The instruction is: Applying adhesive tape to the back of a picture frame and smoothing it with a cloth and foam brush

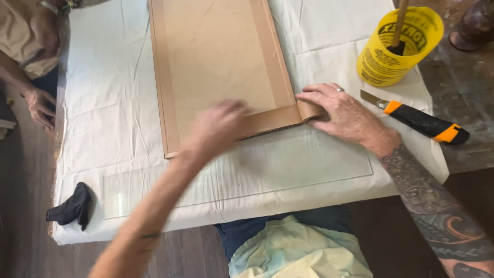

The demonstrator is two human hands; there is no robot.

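We press our flat right hand (342,110) on the brown tape roll (309,109) while our blurred, spread left hand (221,123) should smooth the strip firmly along the frame back (221,56).

A table draped in white cloth (103,103) carries a brown board-backed frame (216,56) and a clear glass sheet (288,164). A yellow plastic tub (396,51), an orange-and-black utility knife (422,122) and a black rag (71,207) lie there too.

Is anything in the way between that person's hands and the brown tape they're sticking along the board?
Nothing visible. The right hand rests on the tape roll at the board's corner, and the blurred left hand lies on the taped bottom edge. The utility knife lies off to the side.
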